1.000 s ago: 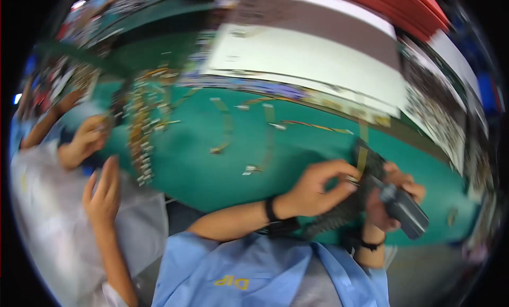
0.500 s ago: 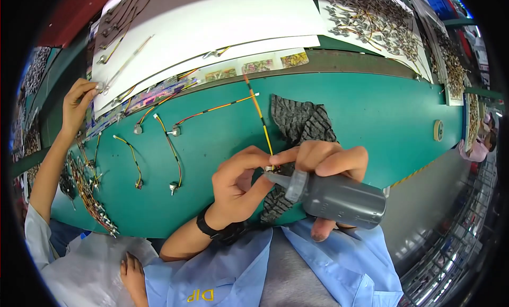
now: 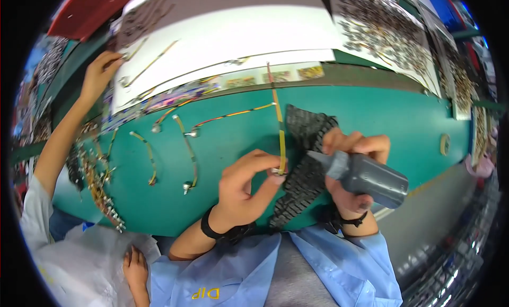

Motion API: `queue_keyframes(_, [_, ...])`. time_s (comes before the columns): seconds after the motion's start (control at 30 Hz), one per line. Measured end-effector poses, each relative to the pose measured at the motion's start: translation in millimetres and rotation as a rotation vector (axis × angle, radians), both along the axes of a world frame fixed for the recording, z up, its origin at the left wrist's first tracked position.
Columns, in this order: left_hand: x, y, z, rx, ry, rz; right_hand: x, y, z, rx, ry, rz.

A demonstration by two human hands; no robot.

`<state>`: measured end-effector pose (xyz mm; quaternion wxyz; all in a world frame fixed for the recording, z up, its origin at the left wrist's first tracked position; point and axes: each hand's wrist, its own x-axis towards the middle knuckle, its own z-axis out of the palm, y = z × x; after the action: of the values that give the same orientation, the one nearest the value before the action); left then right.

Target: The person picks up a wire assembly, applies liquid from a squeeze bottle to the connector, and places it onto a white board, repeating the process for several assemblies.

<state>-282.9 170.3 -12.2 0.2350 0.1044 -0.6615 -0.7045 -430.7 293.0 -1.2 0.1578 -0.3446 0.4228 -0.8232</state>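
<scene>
My left hand (image 3: pixel 243 189) pinches a small metal component (image 3: pixel 279 172) between thumb and forefinger. A yellow wire lead (image 3: pixel 281 129) with dark bands rises from it toward the far side of the table. In my right hand (image 3: pixel 366 143) is a dark grey squeeze bottle (image 3: pixel 375 181), tilted so its narrow nozzle points to the upper left. The nozzle tip stands apart from the component. Behind and between my hands lies a crumpled dark striped cloth (image 3: pixel 302 128) on the green tabletop (image 3: pixel 403 121).
Several wired components, one a knob-like part (image 3: pixel 187 187), lie left of my hands. A bundle of them (image 3: pixel 103 201) sits farther left. A co-worker's hand (image 3: pixel 101 73) touches a part at the white board (image 3: pixel 228 31). A tape roll (image 3: pixel 444 144) lies at right.
My right hand has drawn the bottle back to the right, so its nozzle has left the component. My left hand still grips the component. The co-worker's hand has moved farther up the board.
</scene>
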Motion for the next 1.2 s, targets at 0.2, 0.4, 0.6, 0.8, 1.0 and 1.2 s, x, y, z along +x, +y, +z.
queue_keyframes(0.2, [25.9,-15.1,11.0,-0.905,-0.291,0.039,0.9,7.0,7.4,0.122,0.005,-0.163])
queue_keyframes(0.4, [45.7,-12.2,20.9,-1.036,-0.371,0.196,7.0,5.9,-2.7,0.095,-0.023,-0.162])
queue_keyframes(0.6, [130.9,-53.1,46.0,-0.981,-0.460,0.604,4.5,20.7,-14.5,0.076,-0.110,-0.123])
queue_keyframes(0.8, [245.2,-111.8,17.3,-1.043,-0.771,1.053,0.3,14.1,-30.8,0.099,-0.012,-0.058])
queue_keyframes(1.0, [272.8,-140.7,9.0,-1.013,-0.939,1.001,2.9,6.4,-29.8,0.184,-0.101,-0.137])
queue_keyframes(1.2, [261.1,-171.1,3.0,-1.026,-0.886,0.911,5.4,-1.4,-30.2,0.183,-0.057,-0.226])
